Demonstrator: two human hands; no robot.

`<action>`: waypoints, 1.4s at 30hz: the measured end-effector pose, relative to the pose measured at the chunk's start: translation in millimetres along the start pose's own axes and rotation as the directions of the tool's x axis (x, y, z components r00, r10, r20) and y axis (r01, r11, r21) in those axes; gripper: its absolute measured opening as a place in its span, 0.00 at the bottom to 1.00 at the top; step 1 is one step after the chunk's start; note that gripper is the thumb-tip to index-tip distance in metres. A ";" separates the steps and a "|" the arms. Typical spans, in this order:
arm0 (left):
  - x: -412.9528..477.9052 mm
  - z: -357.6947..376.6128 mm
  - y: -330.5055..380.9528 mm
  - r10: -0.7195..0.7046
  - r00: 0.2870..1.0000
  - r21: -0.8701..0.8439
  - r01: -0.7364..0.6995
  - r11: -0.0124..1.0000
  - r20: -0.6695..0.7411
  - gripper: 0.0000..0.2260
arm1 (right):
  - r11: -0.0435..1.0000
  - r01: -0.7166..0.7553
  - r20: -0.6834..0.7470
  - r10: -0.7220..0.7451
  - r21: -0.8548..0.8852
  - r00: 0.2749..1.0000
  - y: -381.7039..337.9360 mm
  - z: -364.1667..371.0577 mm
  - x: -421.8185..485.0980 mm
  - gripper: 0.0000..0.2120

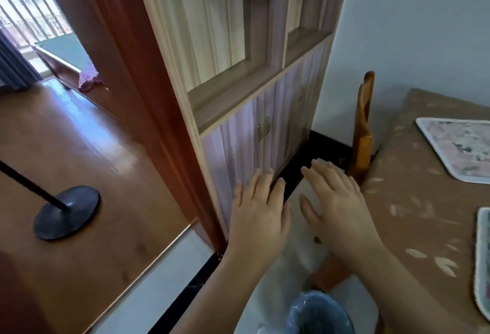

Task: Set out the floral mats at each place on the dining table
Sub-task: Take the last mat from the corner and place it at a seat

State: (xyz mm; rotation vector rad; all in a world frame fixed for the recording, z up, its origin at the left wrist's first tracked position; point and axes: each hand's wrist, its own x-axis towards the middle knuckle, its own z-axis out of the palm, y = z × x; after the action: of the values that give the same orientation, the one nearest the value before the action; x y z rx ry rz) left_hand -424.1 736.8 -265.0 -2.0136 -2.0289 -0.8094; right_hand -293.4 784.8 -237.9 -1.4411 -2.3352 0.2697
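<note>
Two floral mats lie on the dining table (413, 201), which wears a brown cloth with pale leaf marks. One mat (461, 148) with a white border sits at the far right; only an edge of the other mat (481, 262) shows at the right border of the view. My left hand (258, 211) and my right hand (335, 201) hover side by side, palms down and fingers spread, over the floor left of the table. Neither hand holds anything or touches a mat.
A wooden chair (363, 132) is pushed in at the table's left side. A tall cabinet (259, 95) stands ahead beside an orange door frame (148, 95). A lamp base (66, 211) rests on the wooden floor at left. A blue bin (318, 315) sits below my arms.
</note>
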 end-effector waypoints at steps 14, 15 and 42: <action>176.7 84.4 -51.8 0.328 0.940 -0.243 -0.297 0.923 0.098 0.19 | 0.910 -0.405 -0.149 0.390 -0.086 0.909 33.7 10.9 132.9 0.23; 188.0 88.5 -51.3 0.362 0.927 -0.268 -0.326 0.907 0.095 0.20 | 0.894 -0.440 -0.162 0.424 -0.081 0.891 33.4 9.0 139.3 0.23; 433.9 293.8 118.9 0.805 0.586 -0.518 -0.663 0.540 0.089 0.16 | 0.467 -0.884 -0.416 0.808 0.019 0.418 276.3 -31.8 254.4 0.23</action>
State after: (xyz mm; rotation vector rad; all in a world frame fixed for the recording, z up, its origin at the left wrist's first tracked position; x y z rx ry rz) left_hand -267.5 1250.8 -271.5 -3.0736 -0.8333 -0.7882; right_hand -156.6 1135.7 -251.5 -2.4607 -1.1352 -0.0108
